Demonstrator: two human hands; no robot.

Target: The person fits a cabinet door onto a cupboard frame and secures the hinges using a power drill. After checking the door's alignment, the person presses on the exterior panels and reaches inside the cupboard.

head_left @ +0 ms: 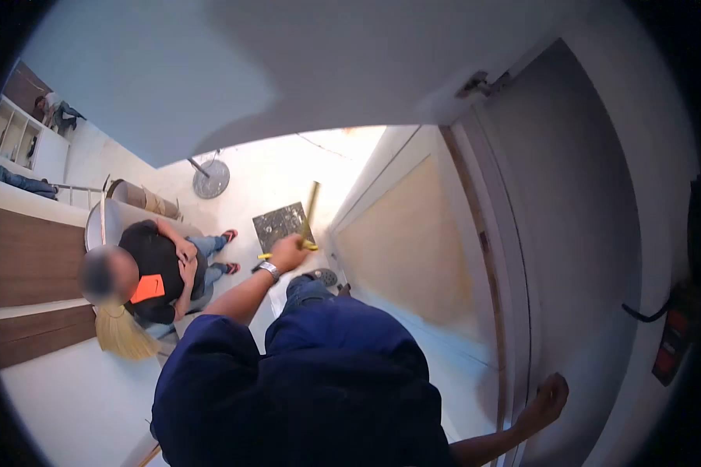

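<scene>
My left hand (290, 254) is closed around a thin yellow stick (311, 208) that looks like a folding ruler. One end of it points up and away from me, and short yellow ends show on both sides of my fist. Low on the right, my right hand (551, 395) is beside the grey door panel (576, 233) with its fingers curled in. Whether anything is between those fingers is hidden. A dark speckled square board (280, 223) lies on the floor beyond my left hand.
A person in a black shirt (149, 245) sits at the left, near a broom head (123, 333). Overhead hangs a large pale panel (350, 70) with a metal hinge (479, 84). A round base with a pole (211, 180) stands behind; a red extinguisher (675, 335) is far right.
</scene>
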